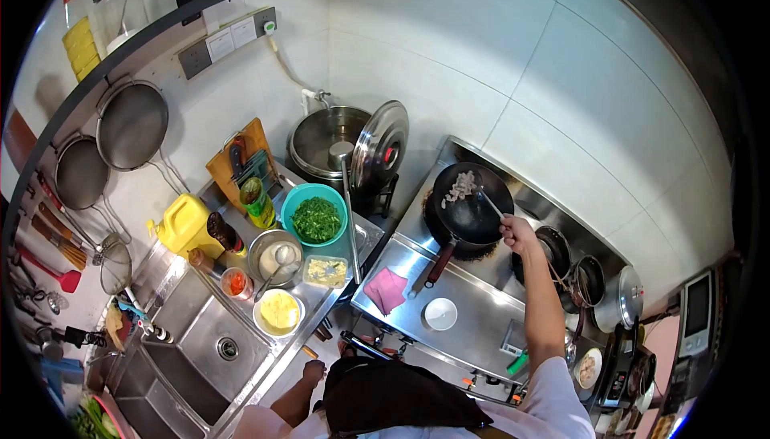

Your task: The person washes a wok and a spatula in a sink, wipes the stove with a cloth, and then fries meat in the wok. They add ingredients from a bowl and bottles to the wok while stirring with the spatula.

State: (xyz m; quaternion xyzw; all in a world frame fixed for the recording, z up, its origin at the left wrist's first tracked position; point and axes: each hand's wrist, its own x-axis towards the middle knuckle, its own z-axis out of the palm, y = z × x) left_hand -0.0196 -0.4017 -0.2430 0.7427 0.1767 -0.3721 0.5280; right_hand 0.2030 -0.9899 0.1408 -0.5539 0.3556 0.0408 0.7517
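My right hand [519, 234] grips the handle of a metal ladle [487, 200] that reaches into a black wok [473, 210] on the stove. Pale pieces of food [459, 186] lie at the wok's far left side, near the ladle's head. The wok's red-brown handle [439, 262] points toward me. My left hand [313, 372] hangs low by the counter's front edge, fingers loosely curled, holding nothing that I can see. A dark apron covers my front at the bottom of the view.
Left counter holds a teal bowl of chopped greens [317, 218], a yellow-filled bowl [278, 311], a steel bowl [275, 257], a yellow jug [184, 226] and a sink [216, 343]. A large pot with tilted lid [381, 146] stands behind. A pink cloth [387, 289] and white dish [440, 314] lie beside the stove.
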